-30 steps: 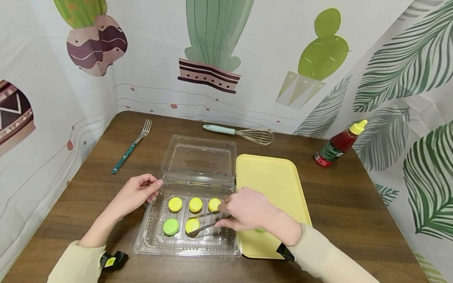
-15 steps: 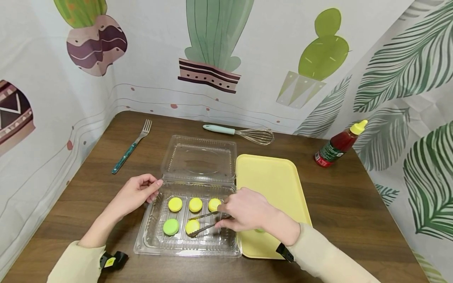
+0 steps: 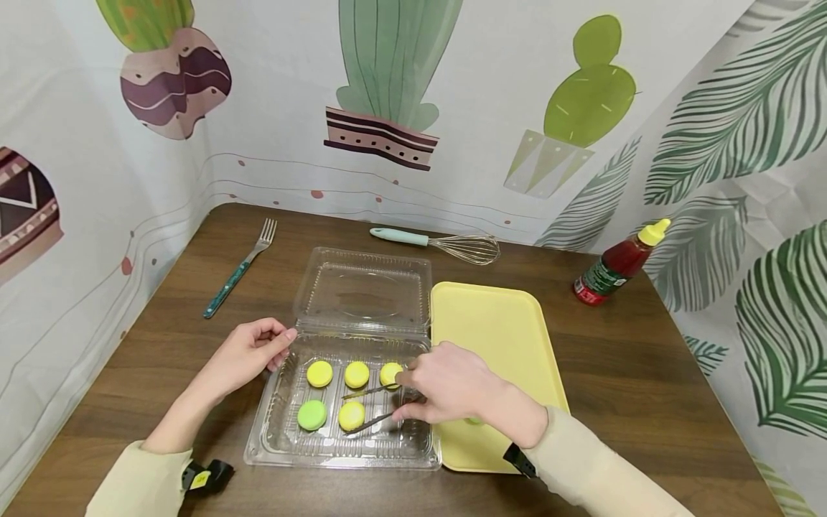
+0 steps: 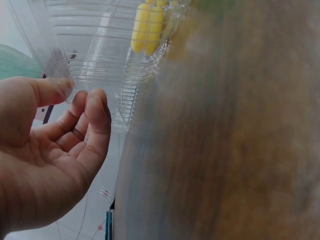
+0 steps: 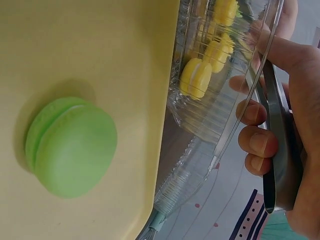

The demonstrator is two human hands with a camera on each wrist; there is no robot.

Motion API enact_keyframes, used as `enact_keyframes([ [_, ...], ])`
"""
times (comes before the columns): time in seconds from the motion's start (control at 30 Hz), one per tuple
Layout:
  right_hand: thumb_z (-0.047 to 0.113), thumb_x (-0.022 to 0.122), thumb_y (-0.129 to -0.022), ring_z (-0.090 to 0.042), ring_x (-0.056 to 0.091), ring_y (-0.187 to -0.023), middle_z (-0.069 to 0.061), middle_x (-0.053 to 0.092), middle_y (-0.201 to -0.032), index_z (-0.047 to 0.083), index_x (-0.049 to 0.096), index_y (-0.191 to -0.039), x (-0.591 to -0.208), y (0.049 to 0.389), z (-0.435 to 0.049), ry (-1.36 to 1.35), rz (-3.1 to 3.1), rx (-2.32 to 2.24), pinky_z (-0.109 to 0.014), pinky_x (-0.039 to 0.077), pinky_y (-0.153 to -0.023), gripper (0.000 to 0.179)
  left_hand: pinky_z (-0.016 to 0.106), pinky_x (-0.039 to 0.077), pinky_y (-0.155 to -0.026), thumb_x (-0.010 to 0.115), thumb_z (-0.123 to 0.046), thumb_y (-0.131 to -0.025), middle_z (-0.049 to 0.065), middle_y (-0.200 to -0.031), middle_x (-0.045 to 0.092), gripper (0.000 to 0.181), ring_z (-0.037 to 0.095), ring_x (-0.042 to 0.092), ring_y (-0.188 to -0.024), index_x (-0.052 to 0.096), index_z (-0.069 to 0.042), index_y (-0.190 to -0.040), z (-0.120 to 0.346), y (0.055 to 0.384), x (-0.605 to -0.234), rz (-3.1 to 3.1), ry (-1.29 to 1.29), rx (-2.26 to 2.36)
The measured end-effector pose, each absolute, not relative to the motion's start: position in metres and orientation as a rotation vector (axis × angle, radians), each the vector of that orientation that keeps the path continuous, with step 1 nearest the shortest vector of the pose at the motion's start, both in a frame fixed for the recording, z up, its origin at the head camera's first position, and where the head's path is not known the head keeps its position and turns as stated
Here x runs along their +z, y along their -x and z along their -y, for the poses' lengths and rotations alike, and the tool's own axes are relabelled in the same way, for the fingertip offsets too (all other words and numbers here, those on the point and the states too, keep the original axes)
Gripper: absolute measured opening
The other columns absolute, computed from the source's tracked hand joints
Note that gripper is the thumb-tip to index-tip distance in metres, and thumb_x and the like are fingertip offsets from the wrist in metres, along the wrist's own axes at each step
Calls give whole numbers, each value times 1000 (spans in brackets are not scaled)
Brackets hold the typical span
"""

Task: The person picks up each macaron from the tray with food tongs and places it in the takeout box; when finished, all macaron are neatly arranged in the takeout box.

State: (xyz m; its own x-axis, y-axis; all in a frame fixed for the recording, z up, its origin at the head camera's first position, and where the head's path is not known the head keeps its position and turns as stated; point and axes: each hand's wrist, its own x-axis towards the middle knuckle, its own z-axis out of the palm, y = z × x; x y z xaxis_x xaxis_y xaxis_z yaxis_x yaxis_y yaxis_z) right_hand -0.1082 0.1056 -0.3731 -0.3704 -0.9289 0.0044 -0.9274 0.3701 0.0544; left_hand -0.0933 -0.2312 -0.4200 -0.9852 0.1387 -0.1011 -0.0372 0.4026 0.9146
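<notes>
A clear plastic clamshell container (image 3: 342,462) lies with its lid folded back. Inside are a back row of yellow macarons (image 3: 357,374) and, in front, a green macaron (image 3: 312,415) beside another yellow macaron (image 3: 352,416). My left hand (image 3: 248,353) pinches the container's left rim between thumb and fingers, close up in the left wrist view. Dark metal tongs (image 5: 281,145) are in the grip of my right hand (image 3: 455,385). Their spread tips stand on either side of the front yellow macaron, which rests on the container's floor. The right hand partly covers the rightmost yellow macaron.
Right of the container lies a yellow tray (image 3: 491,323) with a green macaron (image 5: 75,147) on it, mostly hidden under my right wrist in the head view. Farther out are a fork (image 3: 240,273), a whisk (image 3: 436,243) and a red sauce bottle (image 3: 614,266).
The tongs' tips have spread slightly apart around the front yellow macaron, the lower tip moving off its edge. My left hand and the container have stayed put.
</notes>
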Motion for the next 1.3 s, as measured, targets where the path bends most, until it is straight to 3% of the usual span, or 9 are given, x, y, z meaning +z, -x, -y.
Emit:
enact_keyframes([
  [0.47,66,65,-86,-2,33,-45,16,46,-62,20,63,-79,-373,107,-111,-1691,2659,44,-18,28,-39,46,29,50,-54,61,-23,-101,7,-72,60,27,15,57,-61,61,3,-94,230,93,-420,-2497,-82,1621],
  [0.73,65,64,-87,-3,57,-56,7,72,-88,16,73,-106,-362,107,-123,-1605,2746,157,-28,51,-58,53,29,51,-55,60,-22,-102,7,-73,60,26,15,57,-61,61,3,-94,231,94,-421,-2490,-90,1625],
  [0.93,64,66,-86,-8,68,-66,4,75,-95,15,74,-113,-357,107,-136,-1547,2707,214,-31,56,-62,57,29,52,-56,61,-22,-101,7,-72,60,27,14,58,-61,61,4,-94,232,94,-421,-2490,-92,1631],
  [1.17,65,66,-86,-5,65,-64,8,73,-87,15,74,-105,-351,108,-158,-1458,2637,251,-28,51,-55,54,29,51,-55,61,-22,-101,8,-72,60,27,14,57,-61,60,4,-93,232,94,-421,-2480,-109,1650],
  [1.3,65,67,-85,2,49,-53,13,66,-77,17,72,-100,-349,107,-174,-1407,2599,289,-21,42,-49,51,29,51,-55,61,-22,-101,8,-72,59,27,14,57,-61,60,4,-93,231,94,-421,-2481,-115,1652],
])
